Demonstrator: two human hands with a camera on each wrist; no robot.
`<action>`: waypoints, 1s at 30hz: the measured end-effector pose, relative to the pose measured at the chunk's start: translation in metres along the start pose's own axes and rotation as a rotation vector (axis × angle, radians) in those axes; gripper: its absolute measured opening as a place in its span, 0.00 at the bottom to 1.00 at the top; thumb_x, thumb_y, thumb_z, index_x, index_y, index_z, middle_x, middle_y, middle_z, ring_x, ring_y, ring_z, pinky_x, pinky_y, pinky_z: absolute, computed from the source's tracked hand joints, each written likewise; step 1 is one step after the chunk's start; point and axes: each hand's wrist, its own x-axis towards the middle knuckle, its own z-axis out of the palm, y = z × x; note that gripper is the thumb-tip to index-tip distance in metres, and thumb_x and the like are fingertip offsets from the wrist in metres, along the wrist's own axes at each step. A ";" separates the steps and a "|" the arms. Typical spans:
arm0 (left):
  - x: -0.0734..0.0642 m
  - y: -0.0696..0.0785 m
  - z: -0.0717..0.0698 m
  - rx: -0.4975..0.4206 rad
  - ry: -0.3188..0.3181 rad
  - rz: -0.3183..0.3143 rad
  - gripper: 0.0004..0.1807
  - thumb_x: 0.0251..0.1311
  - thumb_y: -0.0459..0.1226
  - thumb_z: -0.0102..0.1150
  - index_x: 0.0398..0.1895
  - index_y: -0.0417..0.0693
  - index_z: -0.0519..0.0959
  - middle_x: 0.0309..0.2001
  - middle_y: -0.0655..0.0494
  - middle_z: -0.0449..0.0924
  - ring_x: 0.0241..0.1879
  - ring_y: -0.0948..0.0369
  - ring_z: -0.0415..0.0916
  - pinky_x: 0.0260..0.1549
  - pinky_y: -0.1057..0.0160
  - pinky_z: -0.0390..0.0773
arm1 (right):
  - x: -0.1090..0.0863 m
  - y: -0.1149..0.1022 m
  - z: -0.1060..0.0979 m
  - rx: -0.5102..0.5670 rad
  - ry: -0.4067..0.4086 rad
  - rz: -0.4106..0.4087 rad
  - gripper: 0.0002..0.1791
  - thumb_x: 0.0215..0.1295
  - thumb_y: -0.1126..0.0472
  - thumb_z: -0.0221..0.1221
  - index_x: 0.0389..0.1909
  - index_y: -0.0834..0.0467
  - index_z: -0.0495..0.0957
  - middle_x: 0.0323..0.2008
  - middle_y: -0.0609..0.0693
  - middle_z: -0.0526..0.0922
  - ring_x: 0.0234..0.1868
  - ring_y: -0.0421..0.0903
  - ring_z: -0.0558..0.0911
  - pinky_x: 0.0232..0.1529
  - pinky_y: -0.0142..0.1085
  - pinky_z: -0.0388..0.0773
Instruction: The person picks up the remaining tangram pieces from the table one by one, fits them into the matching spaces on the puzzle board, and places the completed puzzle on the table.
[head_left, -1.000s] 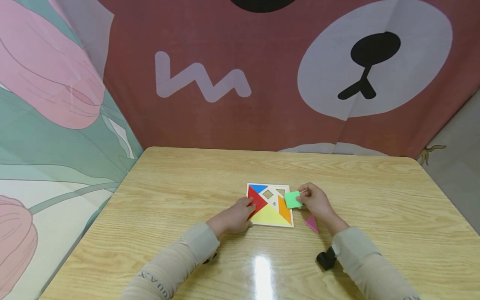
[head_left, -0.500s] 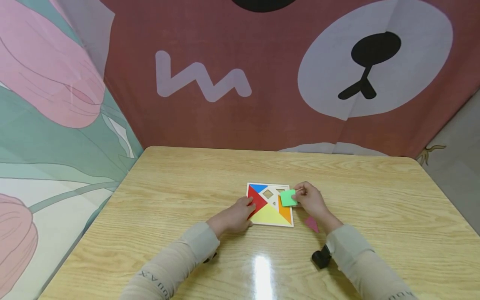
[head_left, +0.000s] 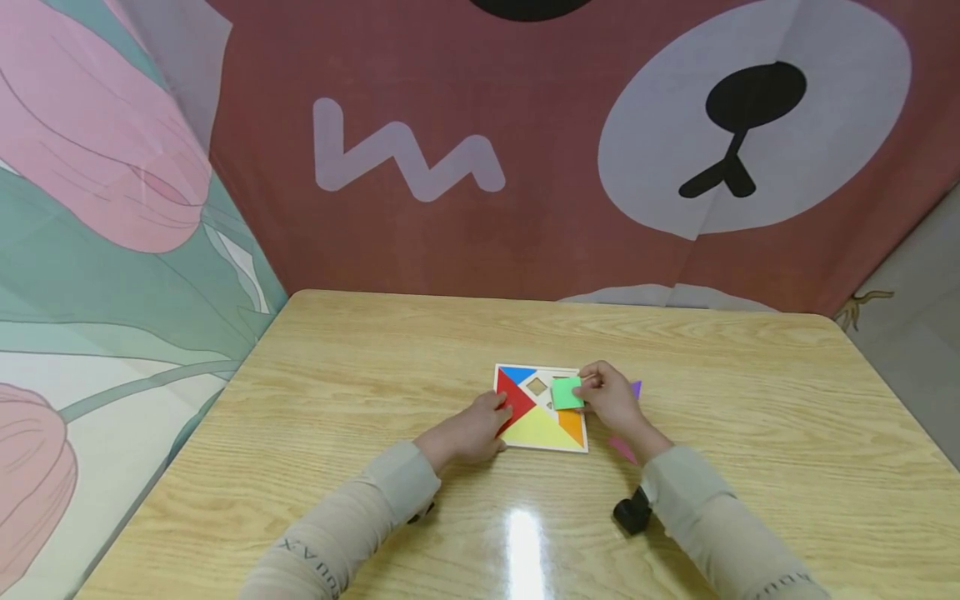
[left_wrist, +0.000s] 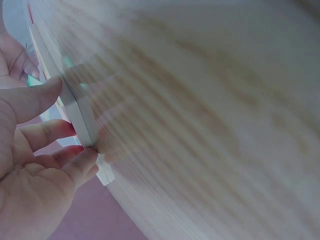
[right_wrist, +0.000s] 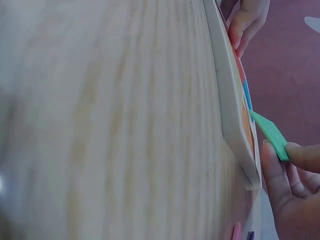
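A tangram board [head_left: 517, 444] lies flat on the table, with red, blue, yellow and orange pieces set in its white frame. My left hand [head_left: 474, 429] grips the board's left side, fingers over the red triangle [head_left: 517, 402]; thumb and fingertips show at the board's edge in the left wrist view. Between thumb and fingers my right hand [head_left: 609, 396] pinches a green square [head_left: 566, 393]. It is held over the board's right part, tilted in the right wrist view, and covers some of the orange piece [head_left: 572, 427]. A diamond-shaped opening [head_left: 537, 387] shows left of the square.
Beside the right wrist lies a pink triangle [head_left: 622, 450], partly hidden by the arm. A purple piece [head_left: 637, 389] peeks out behind the right hand. The wooden table [head_left: 360, 358] ends at a printed cloth [head_left: 450, 250] at the back.
My right hand has carried the green square leftward from the board's right edge to over its upper right part. The purple piece has come into view. My left hand has stayed put.
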 end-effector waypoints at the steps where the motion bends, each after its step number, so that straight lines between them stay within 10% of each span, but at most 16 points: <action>1: 0.000 0.000 0.000 -0.001 0.000 0.001 0.30 0.55 0.40 0.53 0.60 0.38 0.60 0.63 0.44 0.51 0.62 0.52 0.47 0.58 0.61 0.52 | 0.000 0.000 0.001 -0.012 0.002 0.000 0.14 0.51 0.79 0.52 0.41 0.72 0.64 0.26 0.54 0.65 0.25 0.42 0.70 0.30 0.37 0.77; 30: 0.000 -0.001 0.001 -0.011 0.012 0.012 0.30 0.54 0.40 0.54 0.60 0.37 0.60 0.62 0.43 0.52 0.62 0.51 0.47 0.58 0.60 0.51 | 0.010 -0.005 0.021 -0.109 0.070 0.034 0.15 0.53 0.75 0.53 0.44 0.70 0.68 0.27 0.54 0.68 0.25 0.42 0.68 0.28 0.32 0.75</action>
